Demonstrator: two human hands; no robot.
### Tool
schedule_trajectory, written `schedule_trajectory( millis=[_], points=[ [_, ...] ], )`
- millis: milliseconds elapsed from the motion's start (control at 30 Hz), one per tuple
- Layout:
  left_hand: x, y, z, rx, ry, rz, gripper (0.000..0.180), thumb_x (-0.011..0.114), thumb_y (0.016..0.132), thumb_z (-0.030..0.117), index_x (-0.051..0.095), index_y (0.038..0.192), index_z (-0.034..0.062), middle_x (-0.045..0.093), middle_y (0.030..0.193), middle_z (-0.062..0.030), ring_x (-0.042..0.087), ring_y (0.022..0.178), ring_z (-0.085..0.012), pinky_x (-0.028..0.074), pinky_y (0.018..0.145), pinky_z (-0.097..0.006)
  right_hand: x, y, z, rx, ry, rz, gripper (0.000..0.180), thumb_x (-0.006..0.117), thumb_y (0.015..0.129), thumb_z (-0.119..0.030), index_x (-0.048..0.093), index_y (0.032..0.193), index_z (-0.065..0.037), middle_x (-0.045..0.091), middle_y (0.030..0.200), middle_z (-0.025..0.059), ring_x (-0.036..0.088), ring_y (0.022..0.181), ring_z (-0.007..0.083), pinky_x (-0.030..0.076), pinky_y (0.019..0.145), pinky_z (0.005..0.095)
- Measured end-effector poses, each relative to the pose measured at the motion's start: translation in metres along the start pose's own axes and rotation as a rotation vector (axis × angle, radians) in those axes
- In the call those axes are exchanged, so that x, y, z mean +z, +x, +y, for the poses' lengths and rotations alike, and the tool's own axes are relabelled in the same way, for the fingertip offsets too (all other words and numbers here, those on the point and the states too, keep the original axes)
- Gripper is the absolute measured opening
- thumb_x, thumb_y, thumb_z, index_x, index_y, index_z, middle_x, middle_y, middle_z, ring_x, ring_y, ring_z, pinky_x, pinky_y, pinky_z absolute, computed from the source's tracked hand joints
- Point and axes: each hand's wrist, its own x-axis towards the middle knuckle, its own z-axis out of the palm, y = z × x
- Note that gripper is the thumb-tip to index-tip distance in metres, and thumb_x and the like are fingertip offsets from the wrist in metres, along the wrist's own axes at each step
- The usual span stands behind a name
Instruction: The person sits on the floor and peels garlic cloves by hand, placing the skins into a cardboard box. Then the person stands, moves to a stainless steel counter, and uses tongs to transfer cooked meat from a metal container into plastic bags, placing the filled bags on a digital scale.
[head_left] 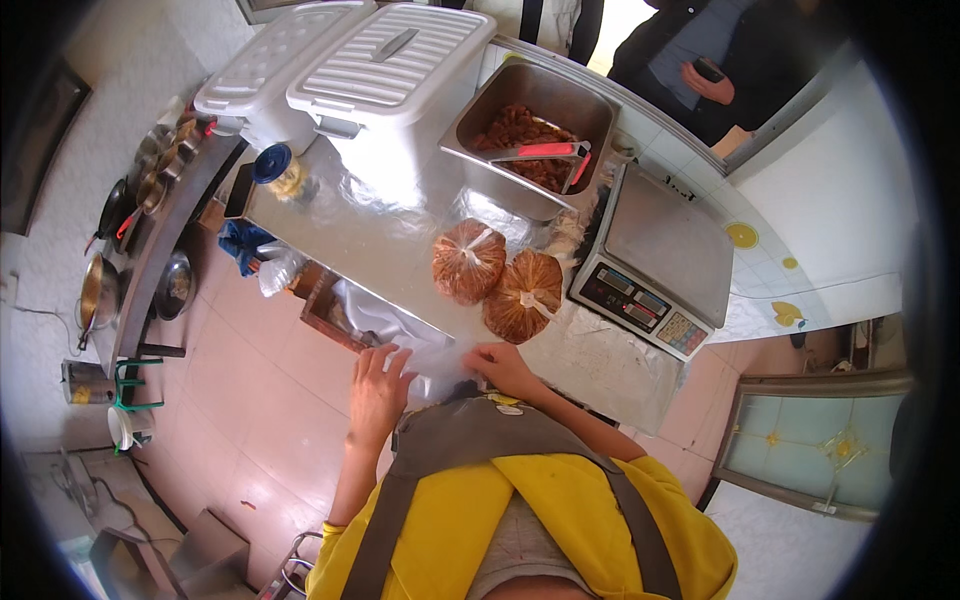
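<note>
A thin clear plastic bag (435, 362) lies between my hands, at the near edge of the metal table. My right hand (500, 368) has its fingers closed on the bag's right side. Beside the bag's left side is my left hand (378, 388), fingers curved and apart, with no grip visible. Just beyond them sit two knotted clear bags of reddish-brown food, the left bag (468, 262) touching the right bag (524, 296). Below the tabletop, an open wooden drawer (325, 312) has pale plastic sheeting spilling over it.
A grey digital scale (665, 255) stands at the right. Behind the bags, a steel pan (470, 165) holds reddish food and red-handled tongs (545, 151). White lidded bins (395, 60) and a blue-lidded jar (275, 165) are at the far left. Someone (690, 60) stands beyond the table.
</note>
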Motion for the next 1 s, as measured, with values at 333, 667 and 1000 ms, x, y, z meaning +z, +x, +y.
schedule_trajectory(
  millis=[333,667,1000],
  points=[
    [0.056,-0.028,-0.009,-0.777,-0.949,-0.328,0.017,0.065,0.086,0.013,0.068,0.092,-0.0032,0.068,0.068,-0.0067,0.064,0.058,-0.0104,0.051,0.055,-0.024,0.012,0.018,-0.011,-0.132,-0.243,-0.267,0.025,0.075,0.078,-0.022,0.061,0.082,-0.001,0.063,0.069,0.0038,0.055,0.061,0.0098,0.044,0.057,0.026],
    [0.039,-0.043,-0.03,-0.902,-0.856,-0.109,0.013,0.066,0.086,0.009,0.066,0.086,-0.0039,0.066,0.066,-0.0066,0.063,0.057,-0.0106,0.05,0.053,-0.024,0.008,0.073,0.005,0.185,0.353,-0.061,0.043,0.065,0.087,-0.011,0.033,0.116,-0.015,0.043,0.066,-0.0021,0.035,0.049,0.0051,0.025,0.042,0.0217],
    [0.044,-0.043,-0.024,-0.841,-0.843,-0.171,0.013,0.067,0.085,0.01,0.066,0.084,-0.0028,0.065,0.064,-0.0059,0.062,0.055,-0.0101,0.048,0.052,-0.024,0.011,0.0,0.033,0.197,0.444,0.277,0.037,0.064,0.087,-0.011,0.032,0.105,-0.011,0.045,0.066,-0.0001,0.039,0.047,0.0067,0.028,0.041,0.023]
  ],
)
